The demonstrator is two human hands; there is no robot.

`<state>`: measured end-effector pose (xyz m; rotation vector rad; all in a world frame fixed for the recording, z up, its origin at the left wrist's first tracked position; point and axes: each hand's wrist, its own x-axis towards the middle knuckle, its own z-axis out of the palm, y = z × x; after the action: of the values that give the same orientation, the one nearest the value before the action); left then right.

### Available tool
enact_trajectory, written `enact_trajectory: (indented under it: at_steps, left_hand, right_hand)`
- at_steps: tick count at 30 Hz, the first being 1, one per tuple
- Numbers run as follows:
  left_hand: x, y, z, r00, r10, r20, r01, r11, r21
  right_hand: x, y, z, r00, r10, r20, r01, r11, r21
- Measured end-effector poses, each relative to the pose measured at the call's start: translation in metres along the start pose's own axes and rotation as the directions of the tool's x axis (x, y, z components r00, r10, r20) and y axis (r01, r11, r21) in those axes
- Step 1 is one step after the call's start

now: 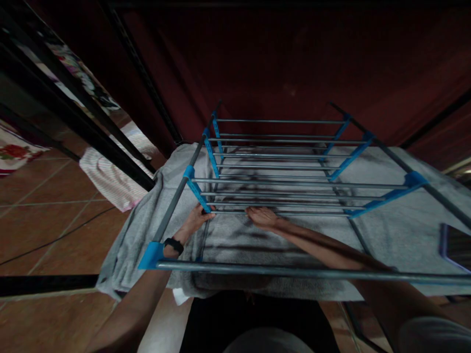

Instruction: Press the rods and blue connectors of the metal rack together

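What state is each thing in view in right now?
Left hand: closed at a blue bracket's lower end
Right hand: fingers bent over a thin metal rod; grip hidden
Tube rack: resting on blanket, rods fitted between brackets
Grey blanket: spread out, wrinkled
Wristwatch: worn on left wrist
Phone: lying down, partly out of frame, screen dark
Striped cloth: rumpled
Black cable: lying across tiled floor

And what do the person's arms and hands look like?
The left hand and right hand are gloveless. The left forearm is bare except for a black wristband, perhaps a watch; the right forearm is bare, with what seems a pale sleeve above.
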<state>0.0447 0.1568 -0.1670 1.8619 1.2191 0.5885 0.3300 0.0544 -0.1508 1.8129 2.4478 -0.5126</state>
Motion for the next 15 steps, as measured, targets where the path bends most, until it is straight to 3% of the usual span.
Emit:
enact_trajectory:
  at_steps: [15]
  left_hand:
    - [0.0,-0.0089,0.0047,0.999,0.012,-0.038,-0.014,0.998,-0.057]
  right_hand:
    - [0.0054,0.008,-0.0047,1.0,-0.021,0.019,0.019,0.995,0.101]
